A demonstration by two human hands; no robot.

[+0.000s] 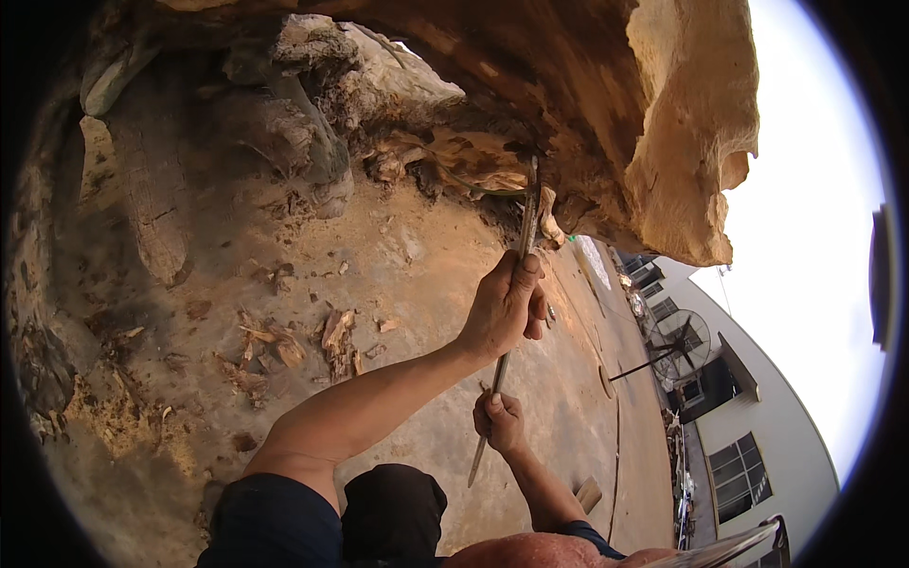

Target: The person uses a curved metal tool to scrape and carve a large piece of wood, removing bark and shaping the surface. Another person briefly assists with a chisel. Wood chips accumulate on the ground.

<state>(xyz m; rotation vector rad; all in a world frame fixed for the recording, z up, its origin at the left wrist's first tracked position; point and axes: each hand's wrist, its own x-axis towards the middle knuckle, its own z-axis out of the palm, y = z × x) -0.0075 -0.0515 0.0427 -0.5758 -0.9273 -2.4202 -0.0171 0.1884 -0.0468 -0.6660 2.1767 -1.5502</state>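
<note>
You are working in strong daylight. The overcast white sky at your right is blown out to pure glare. The huge pale-brown weathered tree trunk overhead shades its own underside, where detail goes dark. Focus is sharp at centre; toward the black circular rim straight lines bend and the grey building with windows leans.
</note>
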